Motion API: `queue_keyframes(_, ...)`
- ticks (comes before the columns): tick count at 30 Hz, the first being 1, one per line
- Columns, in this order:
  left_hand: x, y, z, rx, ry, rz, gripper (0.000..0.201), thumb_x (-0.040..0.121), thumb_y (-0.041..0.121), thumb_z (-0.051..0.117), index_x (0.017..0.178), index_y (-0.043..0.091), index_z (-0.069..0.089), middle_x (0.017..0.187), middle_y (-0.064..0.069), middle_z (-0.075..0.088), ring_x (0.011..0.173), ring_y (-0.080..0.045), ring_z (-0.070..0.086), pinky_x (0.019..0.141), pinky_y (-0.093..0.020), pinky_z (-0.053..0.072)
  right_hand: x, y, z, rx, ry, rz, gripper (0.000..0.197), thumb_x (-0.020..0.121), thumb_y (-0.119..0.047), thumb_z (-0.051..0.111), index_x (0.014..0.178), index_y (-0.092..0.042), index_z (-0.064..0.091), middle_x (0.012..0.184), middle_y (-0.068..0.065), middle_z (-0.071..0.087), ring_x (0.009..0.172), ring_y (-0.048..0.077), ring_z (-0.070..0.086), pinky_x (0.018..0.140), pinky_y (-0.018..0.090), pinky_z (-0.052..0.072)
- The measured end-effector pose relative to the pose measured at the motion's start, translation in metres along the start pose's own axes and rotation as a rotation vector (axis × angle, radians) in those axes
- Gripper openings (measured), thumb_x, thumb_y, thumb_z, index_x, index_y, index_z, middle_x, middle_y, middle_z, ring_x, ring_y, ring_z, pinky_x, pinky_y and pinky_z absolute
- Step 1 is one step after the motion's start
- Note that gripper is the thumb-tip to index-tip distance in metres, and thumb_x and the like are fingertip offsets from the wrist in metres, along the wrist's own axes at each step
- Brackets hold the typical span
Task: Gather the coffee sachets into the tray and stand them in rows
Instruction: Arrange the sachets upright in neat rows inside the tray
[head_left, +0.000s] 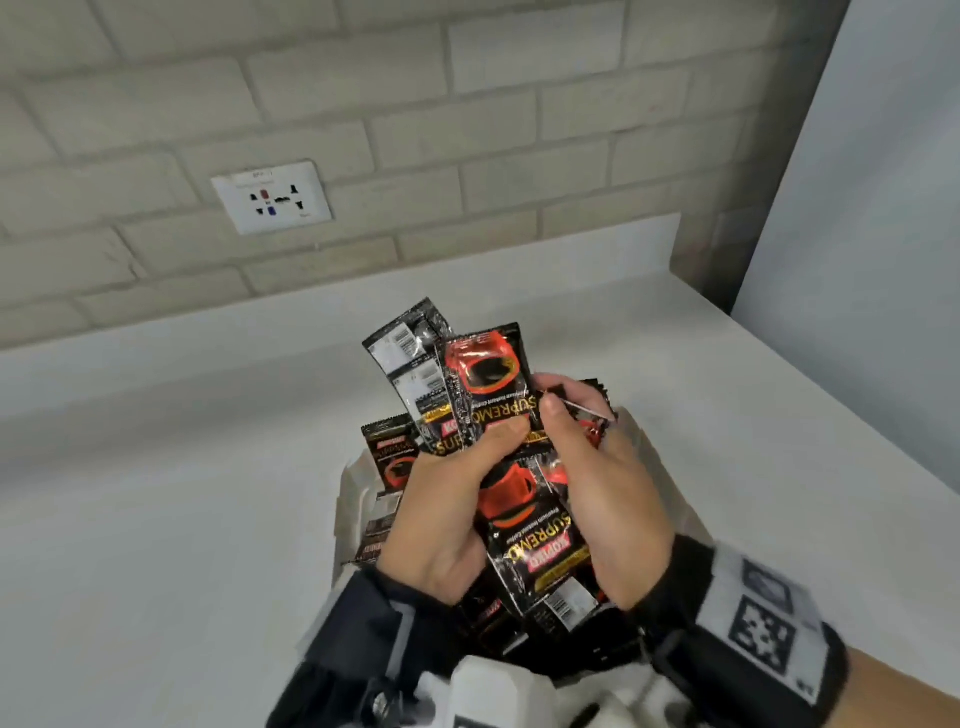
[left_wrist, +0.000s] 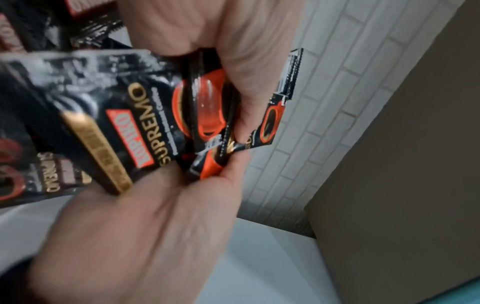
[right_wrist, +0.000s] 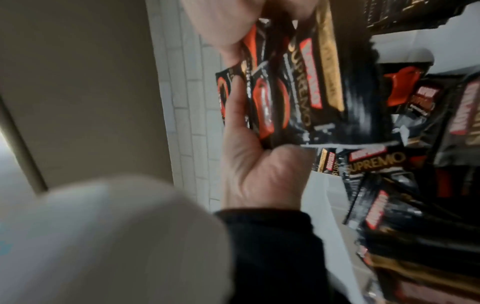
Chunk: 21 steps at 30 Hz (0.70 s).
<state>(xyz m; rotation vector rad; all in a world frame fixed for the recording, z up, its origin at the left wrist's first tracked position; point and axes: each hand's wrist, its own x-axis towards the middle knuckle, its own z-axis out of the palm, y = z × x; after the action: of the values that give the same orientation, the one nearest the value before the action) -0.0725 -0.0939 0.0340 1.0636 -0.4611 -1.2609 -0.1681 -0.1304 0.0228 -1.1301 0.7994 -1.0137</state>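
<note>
Both hands are up over the tray, sharing one messy bundle of sachets (head_left: 524, 525). Left hand (head_left: 447, 512) is curled round the bundle from the left, thumb pressed on the front of a black-and-red pack. Right hand (head_left: 602, 499) is wrapped round it from the right, fingertips pinching a pack edge near the top. The bundle sits between the two palms, fanning out above the fingers and poking out below the wrists. Printed faces are upside down to the wearer, and one pack shows its barcode back. Behind and below the hands is the white tray (head_left: 347, 499), with more sachets (head_left: 389, 457) standing or leaning in its left part. The tray sits on a white counter (head_left: 182, 467). Further back are a brick wall (head_left: 467, 130) and a socket plate (head_left: 272, 197).
</note>
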Motion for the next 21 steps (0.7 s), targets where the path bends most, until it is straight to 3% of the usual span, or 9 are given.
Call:
queue_keyframes(1,0.0,-0.002,0.0,-0.006,-0.001,-0.006,0.027,0.063,0.01,0.069,0.089,0.007,0.072,0.082,-0.012,0.072,0.067,-0.02,0.069,0.058,-0.029,0.057,-0.001,0.003,0.0,-0.035,-0.016,0.029,0.014,0.091,-0.037,0.047,0.102,-0.036,0.055,0.096,-0.005,0.069,0.092,0.01,0.066,0.086,0.034,0.054)
queue_keyframes(2,0.0,-0.004,0.0,-0.005,-0.002,-0.004,0.024,0.063,0.01,0.069,0.086,0.008,0.073,0.083,-0.012,0.072,0.069,-0.021,0.07,0.059,-0.03,0.057,-0.001,0.006,-0.001,-0.044,-0.044,0.082,0.028,0.086,-0.05,0.047,0.11,-0.037,0.052,0.107,-0.003,0.066,0.101,0.012,0.063,0.093,0.038,0.05)
queue_keyframes(4,0.0,-0.006,0.0,0.008,0.003,0.02,0.015,0.063,0.01,0.069,0.076,0.013,0.076,0.083,-0.011,0.073,0.071,-0.022,0.07,0.061,-0.031,0.057,0.0,0.013,-0.003,-0.063,-0.095,0.192,0.075,0.069,-0.076,0.046,0.13,-0.032,0.042,0.126,0.001,0.057,0.115,0.016,0.056,0.101,0.043,0.043)
queue_keyframes(5,0.0,-0.007,-0.001,0.012,0.014,0.036,0.015,0.063,0.01,0.069,0.075,0.013,0.076,0.084,-0.011,0.073,0.072,-0.022,0.07,0.062,-0.031,0.058,0.002,0.015,-0.004,-0.069,-0.127,0.223,0.086,0.065,-0.079,0.045,0.135,-0.03,0.039,0.129,0.001,0.056,0.117,0.017,0.054,0.102,0.043,0.042)
queue_keyframes(8,0.0,-0.004,-0.001,-0.001,0.06,0.078,0.021,0.064,0.01,0.069,0.085,0.011,0.072,0.089,-0.014,0.073,0.075,-0.025,0.071,0.065,-0.034,0.058,0.003,0.011,-0.008,-0.057,-0.209,0.201,0.068,0.072,-0.066,0.044,0.129,-0.03,0.043,0.121,0.0,0.06,0.111,0.014,0.059,0.1,0.041,0.044)
queue_keyframes(11,0.001,0.004,-0.009,-0.025,0.112,0.118,0.023,0.063,0.009,0.068,0.086,0.01,0.069,0.082,-0.01,0.074,0.068,-0.022,0.07,0.06,-0.033,0.059,0.002,0.003,-0.019,-0.177,-0.19,0.034,0.05,0.077,-0.063,0.037,0.121,-0.039,0.041,0.126,-0.008,0.053,0.114,0.006,0.054,0.099,0.032,0.044)
queue_keyframes(15,0.001,0.005,-0.017,-0.04,0.114,0.103,0.036,0.063,0.011,0.068,0.099,0.007,0.066,0.087,-0.012,0.073,0.07,-0.024,0.07,0.062,-0.035,0.058,-0.004,-0.011,-0.027,-0.446,-0.172,-0.296,0.044,0.082,-0.064,0.035,0.125,-0.054,0.024,0.134,-0.034,0.03,0.122,-0.018,0.032,0.097,0.001,0.029)
queue_keyframes(19,-0.002,-0.002,-0.005,-0.069,0.104,0.12,0.016,0.07,0.004,0.065,0.085,0.008,0.07,0.075,-0.007,0.073,0.062,-0.016,0.069,0.051,-0.023,0.055,-0.015,0.001,-0.018,-0.731,-0.368,-0.359,0.061,0.077,-0.073,0.024,0.129,-0.054,0.0,0.141,-0.039,0.001,0.133,-0.018,-0.002,0.108,0.003,0.005)
queue_keyframes(21,-0.001,-0.005,-0.002,-0.087,0.098,0.113,0.025,0.066,0.008,0.066,0.091,0.006,0.07,0.076,-0.006,0.072,0.061,-0.011,0.068,0.05,-0.019,0.052,-0.021,0.006,-0.016,-0.706,-0.43,-0.34,0.063,0.076,-0.078,0.02,0.129,-0.054,-0.001,0.144,-0.036,0.001,0.133,-0.019,-0.003,0.108,0.004,0.003)
